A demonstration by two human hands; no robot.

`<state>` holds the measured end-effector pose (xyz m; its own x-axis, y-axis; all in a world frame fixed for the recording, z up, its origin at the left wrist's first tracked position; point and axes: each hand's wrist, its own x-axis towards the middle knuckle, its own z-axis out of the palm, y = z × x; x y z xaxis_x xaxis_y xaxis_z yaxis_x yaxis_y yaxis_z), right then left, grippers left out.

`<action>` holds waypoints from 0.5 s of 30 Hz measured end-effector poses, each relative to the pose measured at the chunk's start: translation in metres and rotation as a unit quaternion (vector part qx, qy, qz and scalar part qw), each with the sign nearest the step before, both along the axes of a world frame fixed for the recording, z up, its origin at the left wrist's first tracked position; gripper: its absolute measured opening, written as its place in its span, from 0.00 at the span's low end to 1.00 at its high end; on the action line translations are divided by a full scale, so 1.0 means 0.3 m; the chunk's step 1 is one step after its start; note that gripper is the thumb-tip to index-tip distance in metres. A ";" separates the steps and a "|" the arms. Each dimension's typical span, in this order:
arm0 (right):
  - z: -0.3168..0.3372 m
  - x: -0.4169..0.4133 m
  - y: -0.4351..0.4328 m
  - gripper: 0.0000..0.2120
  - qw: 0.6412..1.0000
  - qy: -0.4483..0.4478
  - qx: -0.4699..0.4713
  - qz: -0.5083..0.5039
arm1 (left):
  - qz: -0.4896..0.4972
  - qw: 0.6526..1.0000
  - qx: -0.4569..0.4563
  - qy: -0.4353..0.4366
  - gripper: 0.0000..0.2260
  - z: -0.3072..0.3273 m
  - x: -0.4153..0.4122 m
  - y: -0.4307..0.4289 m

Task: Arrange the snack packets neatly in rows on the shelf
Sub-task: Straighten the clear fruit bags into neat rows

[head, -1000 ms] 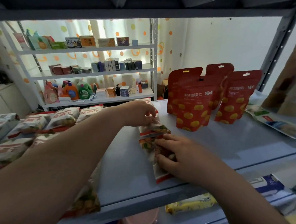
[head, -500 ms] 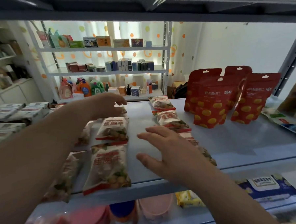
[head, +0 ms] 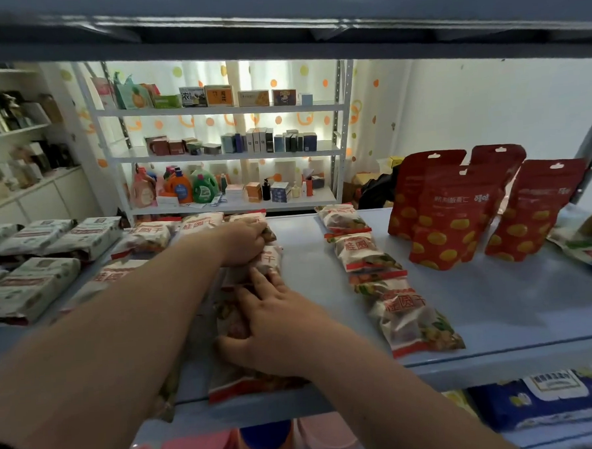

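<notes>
Ok, L to R:
far-left packs: pale flat packs stacked at the shelf L end, well apart from both hands.
left hand: reaches across to the back of the middle row, fingers curled down over a packet there; full grip or not, cannot tell.
right hand: flat, fingers spread, palm pressing the front packets of the same row, near the shelf edge.
right row: snack packets in an overlapping line front to back, untouched, R of both hands.
red pouches: upright, back R.
</notes>
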<state>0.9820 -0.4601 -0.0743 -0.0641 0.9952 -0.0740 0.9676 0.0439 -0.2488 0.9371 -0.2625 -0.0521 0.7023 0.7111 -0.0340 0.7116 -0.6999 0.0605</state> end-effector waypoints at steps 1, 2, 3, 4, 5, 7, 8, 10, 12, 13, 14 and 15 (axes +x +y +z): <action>-0.001 0.012 -0.003 0.44 1.000 0.000 0.004 -0.003 | -0.004 1.000 0.002 0.006 0.23 -0.001 0.010 0.000; -0.002 0.026 -0.007 0.44 1.000 0.000 0.008 -0.005 | -0.010 1.000 0.001 0.012 0.23 -0.002 0.022 0.000; -0.003 0.039 -0.012 0.44 1.000 -0.001 0.011 -0.007 | -0.018 1.000 0.000 0.016 0.23 -0.002 0.036 0.000; -0.003 0.052 -0.017 0.44 1.000 -0.003 0.014 -0.010 | -0.025 1.000 -0.002 0.017 0.23 -0.004 0.054 -0.002; -0.003 0.066 -0.023 0.44 1.000 -0.004 0.014 -0.015 | -0.032 0.999 -0.002 0.015 0.23 -0.005 0.073 -0.006; -0.001 0.092 -0.033 0.45 1.000 -0.003 0.005 -0.028 | -0.043 0.999 0.002 0.011 0.23 -0.009 0.111 -0.014; 0.002 0.103 -0.037 0.46 0.999 -0.005 -0.001 -0.034 | -0.049 0.999 0.004 0.008 0.23 -0.012 0.130 -0.018; 0.008 0.122 -0.042 0.46 0.999 -0.011 -0.006 -0.040 | -0.058 0.998 0.005 0.001 0.23 -0.017 0.163 -0.022; 0.015 0.140 -0.046 0.46 0.999 -0.017 -0.007 -0.043 | -0.057 0.998 0.001 -0.009 0.23 -0.021 0.188 -0.022; 0.017 0.148 -0.048 0.46 0.999 -0.017 -0.008 -0.043 | -0.055 0.998 -0.002 -0.012 0.23 -0.022 0.196 -0.021; 0.019 0.156 -0.050 0.46 0.999 -0.016 -0.008 -0.043 | -0.054 0.998 -0.005 -0.015 0.24 -0.024 0.204 -0.021; 0.019 0.163 -0.050 0.46 0.999 -0.016 -0.009 -0.044 | -0.055 0.998 -0.007 -0.017 0.24 -0.026 0.211 -0.021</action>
